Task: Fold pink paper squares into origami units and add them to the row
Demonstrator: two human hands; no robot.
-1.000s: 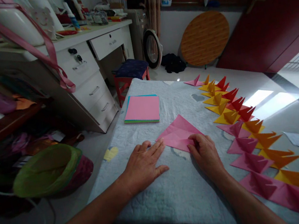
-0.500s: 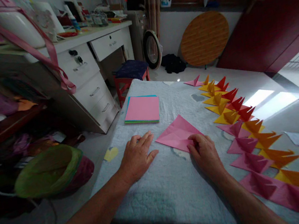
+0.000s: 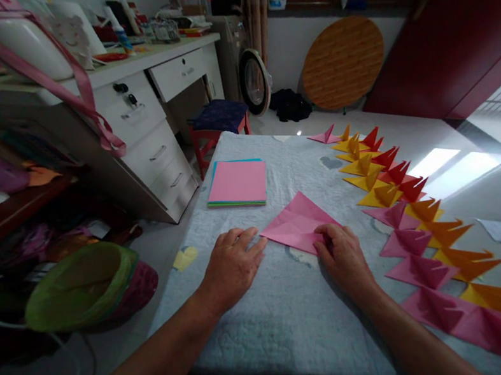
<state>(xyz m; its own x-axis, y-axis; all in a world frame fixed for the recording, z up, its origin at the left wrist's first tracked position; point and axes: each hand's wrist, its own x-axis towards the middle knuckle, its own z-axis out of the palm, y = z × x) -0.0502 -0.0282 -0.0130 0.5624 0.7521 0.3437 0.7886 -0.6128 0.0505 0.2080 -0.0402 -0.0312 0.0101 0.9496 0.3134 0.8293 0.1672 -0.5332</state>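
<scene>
A folded pink origami paper (image 3: 302, 220), diamond-like with creases on it, lies on the cloth-covered table (image 3: 285, 330). My right hand (image 3: 344, 256) pinches its lower right edge between thumb and curled fingers. At the paper's left corner is my left hand (image 3: 233, 267), palm down and open, its thumb and index tips close around the point; I cannot tell whether they touch it. Just beyond, a stack of square paper (image 3: 237, 183) shows pink on top with blue and green edges beneath.
Folded paper cranes in pink (image 3: 423, 270), yellow (image 3: 364, 172), orange (image 3: 470, 262) and red (image 3: 410, 188) line the table's right side. A lined waste bin (image 3: 84, 288) stands on the floor at left. Beyond the table are a stool (image 3: 221, 118) and a white desk (image 3: 141, 116).
My left hand has shifted slightly right, bringing its thumb and index finger up to the paper's left corner. My right hand and the paper have stayed put.
</scene>
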